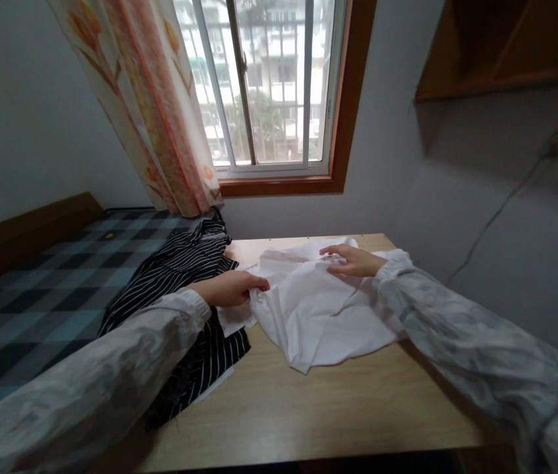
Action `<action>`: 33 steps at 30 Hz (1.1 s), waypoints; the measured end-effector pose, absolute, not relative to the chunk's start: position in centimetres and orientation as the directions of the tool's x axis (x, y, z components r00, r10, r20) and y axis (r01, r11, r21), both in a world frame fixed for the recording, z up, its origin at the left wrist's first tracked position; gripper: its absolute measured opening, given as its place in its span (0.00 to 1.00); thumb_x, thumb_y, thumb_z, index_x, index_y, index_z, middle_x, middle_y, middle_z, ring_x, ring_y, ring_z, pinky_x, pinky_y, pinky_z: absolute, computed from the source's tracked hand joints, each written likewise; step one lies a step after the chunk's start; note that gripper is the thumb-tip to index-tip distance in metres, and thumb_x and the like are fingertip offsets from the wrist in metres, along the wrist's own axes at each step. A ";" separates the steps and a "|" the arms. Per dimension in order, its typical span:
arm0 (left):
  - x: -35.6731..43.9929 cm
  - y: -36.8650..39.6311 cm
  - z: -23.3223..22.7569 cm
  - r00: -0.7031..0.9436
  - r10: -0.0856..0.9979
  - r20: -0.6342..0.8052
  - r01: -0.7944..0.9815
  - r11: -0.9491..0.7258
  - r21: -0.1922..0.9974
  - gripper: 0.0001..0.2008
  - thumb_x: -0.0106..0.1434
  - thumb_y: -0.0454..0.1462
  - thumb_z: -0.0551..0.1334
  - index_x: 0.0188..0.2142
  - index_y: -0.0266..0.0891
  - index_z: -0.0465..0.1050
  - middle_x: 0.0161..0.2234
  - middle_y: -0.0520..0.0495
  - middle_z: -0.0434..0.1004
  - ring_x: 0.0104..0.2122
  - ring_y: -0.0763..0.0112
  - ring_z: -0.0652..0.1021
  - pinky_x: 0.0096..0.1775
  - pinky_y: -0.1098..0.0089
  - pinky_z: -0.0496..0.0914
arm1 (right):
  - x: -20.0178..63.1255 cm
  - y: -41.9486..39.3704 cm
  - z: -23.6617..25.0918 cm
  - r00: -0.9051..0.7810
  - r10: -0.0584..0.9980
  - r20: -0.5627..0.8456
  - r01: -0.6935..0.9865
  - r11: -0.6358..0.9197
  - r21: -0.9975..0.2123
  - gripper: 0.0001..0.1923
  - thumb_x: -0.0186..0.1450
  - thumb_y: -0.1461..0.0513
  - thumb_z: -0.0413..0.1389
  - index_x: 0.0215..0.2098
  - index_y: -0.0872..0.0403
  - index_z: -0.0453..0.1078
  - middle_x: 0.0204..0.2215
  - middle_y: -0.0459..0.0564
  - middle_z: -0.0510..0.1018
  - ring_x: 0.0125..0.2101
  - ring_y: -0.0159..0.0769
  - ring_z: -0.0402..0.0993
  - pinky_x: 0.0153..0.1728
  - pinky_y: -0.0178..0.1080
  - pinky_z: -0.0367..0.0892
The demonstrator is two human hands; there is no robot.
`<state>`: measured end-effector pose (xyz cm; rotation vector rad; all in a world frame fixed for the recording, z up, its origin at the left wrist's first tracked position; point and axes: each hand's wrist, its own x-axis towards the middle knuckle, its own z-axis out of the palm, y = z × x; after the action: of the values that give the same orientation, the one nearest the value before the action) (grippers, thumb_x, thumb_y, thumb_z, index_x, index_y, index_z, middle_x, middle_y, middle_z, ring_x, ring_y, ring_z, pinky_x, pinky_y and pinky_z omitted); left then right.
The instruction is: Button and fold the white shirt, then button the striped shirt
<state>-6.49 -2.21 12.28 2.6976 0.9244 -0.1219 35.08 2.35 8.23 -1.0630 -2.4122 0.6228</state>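
Observation:
A rumpled white shirt point(318, 316) lies spread over the wooden table point(279, 408). On its left side, my left hand point(229, 289) is closed, with thumb and fingers pinching a fold of the cloth. My right hand point(355, 260) is over the upper part of the shirt, fingers apart and resting on or just above the fabric. Beside my left forearm lies a black garment with white stripes point(170, 263), draped from the bed across the table's left edge. My left sleeve covers part of it.
At left is a bed with a checked blue-grey and black sheet point(61, 289) and a wooden headboard point(26, 230). A floral curtain point(145, 99) hangs by the barred window point(269, 85). On the right wall are a wooden shelf point(506, 79) and a cable point(496, 210).

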 end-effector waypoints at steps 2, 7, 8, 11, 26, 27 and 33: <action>-6.4 -2.3 12.4 0.789 0.586 -0.185 0.614 -0.762 0.208 0.29 0.58 0.27 0.61 0.56 0.47 0.82 0.48 0.46 0.87 0.46 0.58 0.85 0.47 0.68 0.71 | 33.3 3.4 7.4 -0.634 0.762 0.130 0.540 0.557 -0.630 0.31 0.64 0.47 0.67 0.62 0.50 0.77 0.58 0.56 0.82 0.56 0.50 0.77 0.59 0.47 0.68; -6.8 -2.6 12.7 0.750 0.616 -0.242 0.659 -0.729 0.188 0.36 0.57 0.25 0.61 0.64 0.48 0.77 0.56 0.45 0.85 0.52 0.56 0.84 0.52 0.66 0.73 | 31.3 4.8 8.0 -0.672 0.740 0.020 0.532 0.502 -0.682 0.26 0.62 0.40 0.65 0.39 0.54 0.82 0.35 0.50 0.83 0.38 0.42 0.75 0.43 0.41 0.67; -6.9 -2.7 12.6 0.748 0.618 -0.243 0.662 -0.721 0.205 0.36 0.57 0.25 0.61 0.65 0.48 0.76 0.57 0.44 0.85 0.54 0.56 0.84 0.53 0.66 0.73 | 31.6 4.8 8.6 -0.665 0.746 0.030 0.533 0.503 -0.680 0.27 0.62 0.39 0.65 0.38 0.54 0.82 0.33 0.49 0.82 0.37 0.41 0.74 0.41 0.41 0.66; -7.0 -2.8 12.5 0.737 0.627 -0.251 0.674 -0.706 0.216 0.28 0.59 0.28 0.63 0.59 0.43 0.78 0.54 0.42 0.86 0.51 0.57 0.84 0.51 0.67 0.74 | 34.4 4.3 11.5 -0.581 0.805 0.122 0.576 0.512 -0.638 0.29 0.63 0.37 0.63 0.40 0.54 0.83 0.36 0.50 0.83 0.37 0.41 0.74 0.40 0.40 0.65; -9.4 0.6 9.7 0.588 0.778 -0.222 0.805 -0.589 0.069 0.61 0.43 0.52 0.80 0.74 0.37 0.63 0.70 0.24 0.70 0.66 0.37 0.75 0.64 0.53 0.66 | 40.6 0.8 7.1 -0.636 0.764 0.108 0.747 0.645 -0.159 0.68 0.42 0.36 0.79 0.75 0.48 0.65 0.77 0.65 0.60 0.74 0.69 0.57 0.73 0.63 0.52; -9.3 0.8 9.4 0.589 0.776 -0.226 0.805 -0.588 0.077 0.52 0.47 0.51 0.78 0.70 0.39 0.69 0.64 0.28 0.77 0.59 0.41 0.80 0.59 0.57 0.70 | 38.9 0.6 5.9 -0.643 0.761 0.083 0.735 0.644 -0.212 0.73 0.41 0.36 0.79 0.78 0.48 0.60 0.78 0.65 0.56 0.75 0.70 0.54 0.74 0.63 0.51; -8.4 1.8 11.1 0.718 0.686 -0.116 0.687 -0.671 0.279 0.07 0.61 0.39 0.63 0.33 0.40 0.79 0.33 0.44 0.84 0.36 0.61 0.82 0.42 0.68 0.71 | 31.6 0.7 2.2 -0.654 0.755 0.047 0.688 0.619 -0.378 0.80 0.42 0.37 0.78 0.81 0.56 0.49 0.75 0.73 0.62 0.72 0.68 0.62 0.71 0.58 0.58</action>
<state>-8.37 1.82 11.13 2.6217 1.0766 -0.0021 31.57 0.71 2.21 -1.1920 -2.6418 0.4900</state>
